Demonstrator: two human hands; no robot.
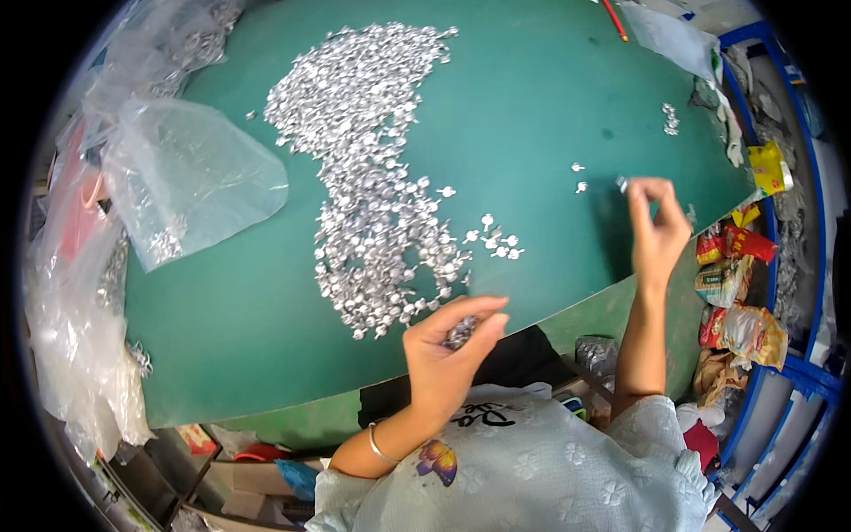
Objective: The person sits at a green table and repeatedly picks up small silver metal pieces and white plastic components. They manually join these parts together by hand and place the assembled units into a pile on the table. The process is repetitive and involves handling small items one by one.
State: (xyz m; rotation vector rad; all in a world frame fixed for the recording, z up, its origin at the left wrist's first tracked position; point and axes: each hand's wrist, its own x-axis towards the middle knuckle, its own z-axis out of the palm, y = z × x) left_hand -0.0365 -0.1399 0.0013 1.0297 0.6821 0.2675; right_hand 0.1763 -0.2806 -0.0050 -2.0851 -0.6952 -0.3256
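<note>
A large heap of small silvery metal parts [355, 97], each with a round head and a short stem, spreads over the green tabletop [532, 97]. Near the heap's lower end, my left hand [448, 355] is curled around several of these parts [461, 332]. Over on the right, my right hand [659, 235] pinches one silvery metal part [621, 184] between thumb and fingertips, a little above the table. Two loose parts [581, 187] lie just left of that hand. A small group of parts [496, 241] rests between the heap and my right hand.
Clear plastic bags [199, 177] holding more parts crowd the left edge. Another little cluster of parts [670, 120] sits at the right. A red pencil-like stick [615, 19] lies at the far edge. Beyond the table's right side stands a blue rack [820, 266] beside colourful packets [769, 168].
</note>
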